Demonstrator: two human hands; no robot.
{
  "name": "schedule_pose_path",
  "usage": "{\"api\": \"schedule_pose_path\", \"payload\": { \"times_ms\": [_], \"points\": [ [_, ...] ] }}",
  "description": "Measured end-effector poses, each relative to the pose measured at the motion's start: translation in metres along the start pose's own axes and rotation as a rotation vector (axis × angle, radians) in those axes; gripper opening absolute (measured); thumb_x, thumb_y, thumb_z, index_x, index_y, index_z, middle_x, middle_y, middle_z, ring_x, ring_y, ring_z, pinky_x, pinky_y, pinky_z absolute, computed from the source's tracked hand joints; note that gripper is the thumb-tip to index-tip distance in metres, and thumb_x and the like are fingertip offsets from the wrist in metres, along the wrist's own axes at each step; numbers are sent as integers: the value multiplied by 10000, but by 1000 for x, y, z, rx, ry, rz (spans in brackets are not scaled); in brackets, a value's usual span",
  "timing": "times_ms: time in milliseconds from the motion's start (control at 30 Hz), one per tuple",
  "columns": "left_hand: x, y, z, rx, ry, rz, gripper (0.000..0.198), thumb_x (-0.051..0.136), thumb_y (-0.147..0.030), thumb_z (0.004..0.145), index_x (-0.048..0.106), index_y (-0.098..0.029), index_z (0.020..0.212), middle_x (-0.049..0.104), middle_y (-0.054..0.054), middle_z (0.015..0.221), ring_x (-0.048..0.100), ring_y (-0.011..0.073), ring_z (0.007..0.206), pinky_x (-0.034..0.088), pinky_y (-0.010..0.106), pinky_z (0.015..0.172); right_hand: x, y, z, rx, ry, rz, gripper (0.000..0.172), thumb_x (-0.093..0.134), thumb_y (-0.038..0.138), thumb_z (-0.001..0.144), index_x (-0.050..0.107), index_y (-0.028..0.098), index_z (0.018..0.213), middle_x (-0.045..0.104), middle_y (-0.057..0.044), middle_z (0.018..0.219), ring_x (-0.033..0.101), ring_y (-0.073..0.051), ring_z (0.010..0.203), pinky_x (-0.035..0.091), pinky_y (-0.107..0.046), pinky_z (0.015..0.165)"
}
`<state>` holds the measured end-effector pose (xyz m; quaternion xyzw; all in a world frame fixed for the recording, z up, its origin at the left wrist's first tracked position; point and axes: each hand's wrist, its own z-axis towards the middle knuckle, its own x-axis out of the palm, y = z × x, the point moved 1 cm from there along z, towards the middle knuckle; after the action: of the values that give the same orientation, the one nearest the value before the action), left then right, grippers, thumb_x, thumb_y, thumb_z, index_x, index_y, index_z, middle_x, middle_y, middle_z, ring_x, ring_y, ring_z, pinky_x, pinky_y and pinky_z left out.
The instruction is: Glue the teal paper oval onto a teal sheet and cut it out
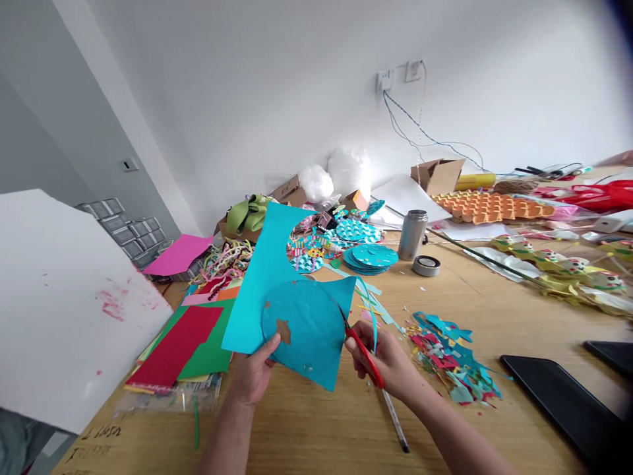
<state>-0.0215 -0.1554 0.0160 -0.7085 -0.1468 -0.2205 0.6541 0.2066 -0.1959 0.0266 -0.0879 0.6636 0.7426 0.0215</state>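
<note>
My left hand (pixel 258 371) pinches the lower edge of a blue sheet (pixel 252 290), thumb on top. A round disc outline with a brown patch shows on the sheet's lower part, and a curved cutout is in its upper right. My right hand (pixel 378 356) is closed round the handles of red scissors (pixel 364 356). The scissor blades meet the sheet's right part, beside the round outline. A thin blue strip curls down by my right hand. Beneath that hand a pen (pixel 395 422) lies on the wooden table (pixel 297 435).
Blue discs (pixel 372 258) are stacked behind, near a steel flask (pixel 413 235) and its lid (pixel 426 266). Paper scraps (pixel 455 363) and a black tablet (pixel 554 402) lie right. Coloured sheets (pixel 173 349) and a white board (pixel 64 303) are left.
</note>
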Motion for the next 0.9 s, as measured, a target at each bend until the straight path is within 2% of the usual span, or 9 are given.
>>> {"api": "schedule_pose_path", "payload": {
  "times_ms": [367,600,800,900],
  "points": [
    [0,-2,0,13,-17,-9,668,799,-243,673,553,-287,1293,625,47,1281,511,330,1250,485,473,992,-1,-13,1,2,-6,-70,385,634,536,775,434,219,687,494,62,469,515,-115,391,382,-216,389],
    [2,-2,0,5,17,10,776,799,-260,674,466,-276,1375,599,80,1312,525,339,1232,506,477,961,-6,-11,2,-34,9,-93,372,606,533,804,455,206,714,498,52,523,537,-114,439,439,-229,430],
    [1,0,0,-18,24,65,758,784,-278,696,459,-281,1380,590,80,1323,545,339,1208,560,433,845,-8,-6,1,-29,19,-89,396,599,567,790,458,203,721,521,45,544,547,-114,454,455,-234,429],
    [1,1,0,-20,10,60,757,796,-279,677,482,-274,1366,607,77,1301,558,341,1193,549,440,864,-8,-4,1,-7,35,-77,408,597,580,783,462,201,716,530,40,557,555,-116,470,467,-240,445]
  ]
}}
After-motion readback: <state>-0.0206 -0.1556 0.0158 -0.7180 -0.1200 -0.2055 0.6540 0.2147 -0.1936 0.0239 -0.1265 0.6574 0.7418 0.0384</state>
